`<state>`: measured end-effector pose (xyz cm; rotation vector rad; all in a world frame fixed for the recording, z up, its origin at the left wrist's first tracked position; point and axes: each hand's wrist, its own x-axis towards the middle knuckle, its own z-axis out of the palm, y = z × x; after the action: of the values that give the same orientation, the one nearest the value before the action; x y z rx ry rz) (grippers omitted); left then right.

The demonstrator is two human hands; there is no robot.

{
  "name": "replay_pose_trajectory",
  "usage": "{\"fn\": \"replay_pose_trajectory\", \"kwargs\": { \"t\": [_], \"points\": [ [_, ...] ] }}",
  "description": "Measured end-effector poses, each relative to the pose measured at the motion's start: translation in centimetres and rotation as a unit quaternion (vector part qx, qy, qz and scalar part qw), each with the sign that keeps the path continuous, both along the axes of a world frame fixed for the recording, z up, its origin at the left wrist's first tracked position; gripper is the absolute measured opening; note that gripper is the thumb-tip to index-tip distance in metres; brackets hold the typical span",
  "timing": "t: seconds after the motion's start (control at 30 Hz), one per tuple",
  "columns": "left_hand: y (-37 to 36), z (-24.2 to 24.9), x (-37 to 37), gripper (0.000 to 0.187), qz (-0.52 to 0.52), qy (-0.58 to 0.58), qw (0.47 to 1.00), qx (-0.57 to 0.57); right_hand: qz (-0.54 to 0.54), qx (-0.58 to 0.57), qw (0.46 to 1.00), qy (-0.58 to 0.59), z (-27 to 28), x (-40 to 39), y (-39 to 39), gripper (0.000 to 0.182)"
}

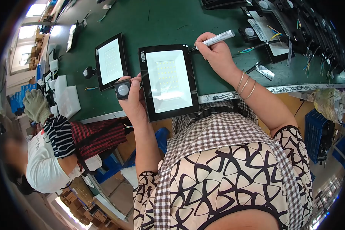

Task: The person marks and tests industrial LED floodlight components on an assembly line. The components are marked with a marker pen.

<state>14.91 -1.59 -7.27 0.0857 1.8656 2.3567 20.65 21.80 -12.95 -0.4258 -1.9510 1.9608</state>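
My left hand is closed around the motion sensor at the side of a black-framed LED floodlight. The floodlight is tilted up over the table's near edge, its white face with rows of yellow LEDs toward me. In my right hand is a silver-grey marker pen, gripped between thumb and fingers. The pen's dark tip points at the upper right corner of the frame; whether it touches cannot be made out. A second LED floodlight with its own sensor lies on the table to the left.
The green table has a worn metal edge. More floodlights with loose wires crowd its right side, near a labelled cable. At left stands a co-worker with a gloved hand, beside white foam. A blue crate sits lower right.
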Motion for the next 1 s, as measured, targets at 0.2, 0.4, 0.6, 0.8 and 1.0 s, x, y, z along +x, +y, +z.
{"fn": "replay_pose_trajectory", "kwargs": {
  "t": [0.2,0.4,0.6,0.8,1.0],
  "points": [
    [0.3,0.4,0.2,0.024,0.01,-0.01,1.0,-0.02,-0.031,-0.102,0.994,0.035,-0.3,0.2,0.4,0.011],
    [0.8,0.5,-0.5,0.024,0.082,0.058,0.995,-0.028,0.016,-0.13,0.991,-0.001,1.0,3.0,0.5,0.009],
    [1.8,1.5,-1.9,0.027,0.1,0.056,0.992,-0.047,0.084,-0.072,0.994,-0.026,1.6,4.7,-1.5,0.007],
    [2.2,1.7,-1.6,0.022,0.12,0.046,0.99,-0.054,0.146,-0.036,0.987,-0.06,1.9,4.9,-2.5,0.004],
    [2.0,1.7,-1.7,0.024,0.104,0.046,0.992,-0.045,0.148,0.024,0.987,-0.062,1.8,4.7,-2.8,0.005]
  ]
}}
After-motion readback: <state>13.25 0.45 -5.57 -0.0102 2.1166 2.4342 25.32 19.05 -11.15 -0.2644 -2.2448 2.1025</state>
